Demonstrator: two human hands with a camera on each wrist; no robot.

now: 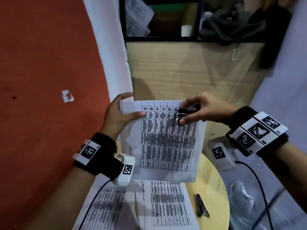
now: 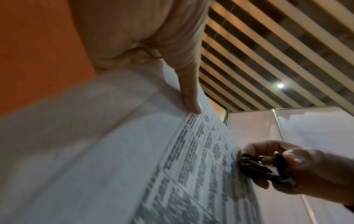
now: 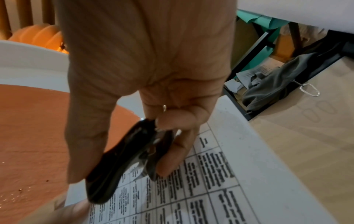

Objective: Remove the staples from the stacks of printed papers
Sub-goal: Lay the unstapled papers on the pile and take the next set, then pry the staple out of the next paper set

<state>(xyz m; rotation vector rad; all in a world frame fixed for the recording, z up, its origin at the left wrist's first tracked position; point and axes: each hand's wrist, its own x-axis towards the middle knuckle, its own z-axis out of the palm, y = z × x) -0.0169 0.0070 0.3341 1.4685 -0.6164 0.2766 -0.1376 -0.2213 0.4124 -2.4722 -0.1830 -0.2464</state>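
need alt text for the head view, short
A person's left hand holds up a printed sheet by its top left corner while the right hand grips a black staple remover near its top right. More printed papers and a dark tool lie below.

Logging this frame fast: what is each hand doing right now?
Left hand: pinches the printed sheet at its top corner.
Right hand: grips the black staple remover.

no words can be read: the printed tables on the held sheet [image 1: 167, 140] and the papers on the tabletop [image 1: 166, 203] are blurred; the wrist bands [image 1: 255, 131] carry only square black-and-white code marks.
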